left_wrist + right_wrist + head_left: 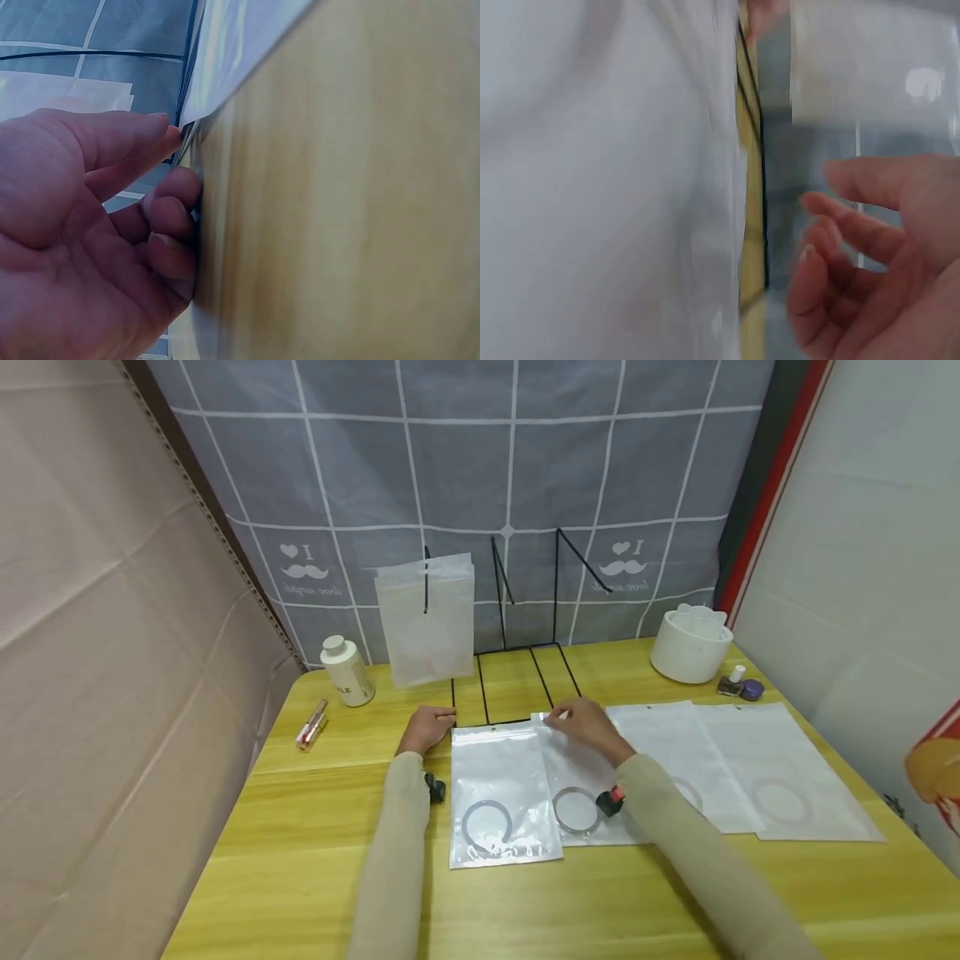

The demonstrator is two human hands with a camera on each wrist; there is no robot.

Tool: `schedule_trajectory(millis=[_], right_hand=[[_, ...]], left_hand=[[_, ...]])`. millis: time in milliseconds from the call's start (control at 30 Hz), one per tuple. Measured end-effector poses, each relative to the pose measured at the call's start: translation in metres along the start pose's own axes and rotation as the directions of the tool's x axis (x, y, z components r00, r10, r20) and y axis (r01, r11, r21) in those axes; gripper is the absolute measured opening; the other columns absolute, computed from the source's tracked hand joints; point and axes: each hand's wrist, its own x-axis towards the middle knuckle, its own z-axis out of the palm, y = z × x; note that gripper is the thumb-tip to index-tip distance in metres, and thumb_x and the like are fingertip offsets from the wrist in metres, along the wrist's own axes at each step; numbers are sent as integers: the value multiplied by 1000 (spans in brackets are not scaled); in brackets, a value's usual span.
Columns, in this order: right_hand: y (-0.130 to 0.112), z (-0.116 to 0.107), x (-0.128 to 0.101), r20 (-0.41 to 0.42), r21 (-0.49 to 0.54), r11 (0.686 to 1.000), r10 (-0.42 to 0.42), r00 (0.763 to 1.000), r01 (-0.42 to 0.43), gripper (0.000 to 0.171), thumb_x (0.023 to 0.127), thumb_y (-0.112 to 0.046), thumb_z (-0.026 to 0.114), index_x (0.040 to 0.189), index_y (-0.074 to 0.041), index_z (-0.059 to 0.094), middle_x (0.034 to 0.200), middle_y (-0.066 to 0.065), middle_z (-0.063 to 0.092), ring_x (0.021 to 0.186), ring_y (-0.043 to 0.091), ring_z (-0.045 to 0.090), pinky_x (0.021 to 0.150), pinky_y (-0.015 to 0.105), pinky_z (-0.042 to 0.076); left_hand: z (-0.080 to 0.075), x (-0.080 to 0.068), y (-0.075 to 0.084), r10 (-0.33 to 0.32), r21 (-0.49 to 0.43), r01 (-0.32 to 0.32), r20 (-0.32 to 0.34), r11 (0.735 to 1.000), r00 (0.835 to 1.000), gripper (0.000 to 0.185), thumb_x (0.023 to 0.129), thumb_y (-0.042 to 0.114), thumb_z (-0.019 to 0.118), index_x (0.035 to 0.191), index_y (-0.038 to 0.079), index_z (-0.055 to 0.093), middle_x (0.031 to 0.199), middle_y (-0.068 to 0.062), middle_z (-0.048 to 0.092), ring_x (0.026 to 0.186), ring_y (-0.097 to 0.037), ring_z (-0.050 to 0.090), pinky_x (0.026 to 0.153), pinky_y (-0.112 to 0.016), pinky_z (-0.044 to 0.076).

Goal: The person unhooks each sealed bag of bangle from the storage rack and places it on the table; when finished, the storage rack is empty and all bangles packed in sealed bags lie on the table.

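Note:
My left hand (426,729) grips the front left corner of a black wire rack (482,689). Its fingers curl beside the wire in the left wrist view, near the corner of a clear-fronted zip bag (502,777) that lies flat with a pale ring inside. My right hand (592,731) hovers at the top edge of a second zip bag (558,760), which contains a greyish ring (576,811). In the right wrist view its thumb and forefinger stand apart, holding nothing. White zip bags (425,635) hang from the rack's left hook.
More white zip bags (787,760) overlap on the right. Behind them stand a white round container (688,647), a small dark bottle (731,683) and a purple-lidded jar (752,690). A white bottle (348,675) and a slim tube (312,727) are at the left. Grey cloth (465,460) hangs behind.

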Motion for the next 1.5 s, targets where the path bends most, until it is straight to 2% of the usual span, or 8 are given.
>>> schedule_trajectory(millis=[167, 433, 667, 1000, 1100, 1267, 1367, 1500], right_hand=[[51, -33, 26, -122, 16, 1000, 13, 992, -11, 38, 98, -32, 65, 126, -6, 68, 111, 18, 67, 92, 29, 61, 74, 39, 49], [84, -40, 47, 121, 14, 1000, -16, 992, 14, 59, 95, -40, 69, 145, -11, 56, 146, 22, 53, 126, 41, 53, 102, 58, 45], [84, -37, 49, 111, -9, 1000, 19, 994, -19, 56, 94, -41, 71, 143, -15, 60, 147, 20, 53, 135, 43, 48, 110, 60, 38], [87, -35, 53, 107, 26, 999, 38, 993, -41, 55, 92, -41, 74, 140, -16, 63, 147, 19, 54, 137, 42, 46, 113, 61, 34], [86, -34, 52, 112, 24, 999, 45, 993, -48, 55, 92, -41, 73, 140, -16, 63, 147, 19, 53, 137, 42, 46, 112, 61, 35], [85, -34, 50, 106, 33, 997, 60, 993, -63, 55, 93, -42, 72, 141, -17, 62, 147, 20, 53, 137, 42, 46, 112, 61, 34], [86, -34, 51, 99, 22, 998, 57, 993, -60, 55, 93, -43, 72, 141, -17, 62, 146, 20, 54, 136, 42, 47, 112, 61, 33], [87, -33, 51, 89, 10, 999, 39, 995, -40, 54, 93, -42, 72, 139, -17, 63, 145, 19, 56, 135, 41, 49, 112, 62, 34]], left_hand=[[1, 0, -1, 5, -3, -5, -7, 1000, 1000, 32, 103, 26, 59, 131, 17, 70, 144, -12, 58, 141, -34, 45, 105, -45, 44], [1, -2, 0, 5, -10, -5, -15, 1000, 1000, 31, 103, 26, 60, 131, 18, 70, 143, -9, 59, 141, -33, 44, 109, -47, 42], [0, -2, 3, -2, -5, 2, -12, 1000, 1000, 32, 103, 26, 59, 133, 18, 69, 145, -10, 57, 142, -34, 43, 113, -52, 39], [-19, -6, 2, 82, -46, -87, -102, 995, 991, 33, 104, 34, 58, 130, 19, 72, 104, -21, 69, 63, -18, 41, 56, -32, 37], [-38, -9, 7, 184, -119, -231, -315, 966, 931, 30, 103, 30, 60, 122, 12, 75, 91, -15, 65, 65, -17, 46, 56, -31, 39], [-73, -7, 23, 299, -132, -469, -614, 874, 731, 24, 99, 17, 64, 114, 2, 75, 112, -16, 57, 100, -29, 52, 83, -39, 44], [-89, -5, 33, 307, -149, -509, -645, 848, 700, 25, 97, 14, 65, 120, 4, 73, 131, -17, 49, 123, -32, 46, 98, -49, 41], [-98, -3, 42, 346, -170, -543, -608, 822, 715, 29, 97, 14, 67, 125, 7, 71, 138, -15, 51, 131, -28, 46, 107, -54, 38]])
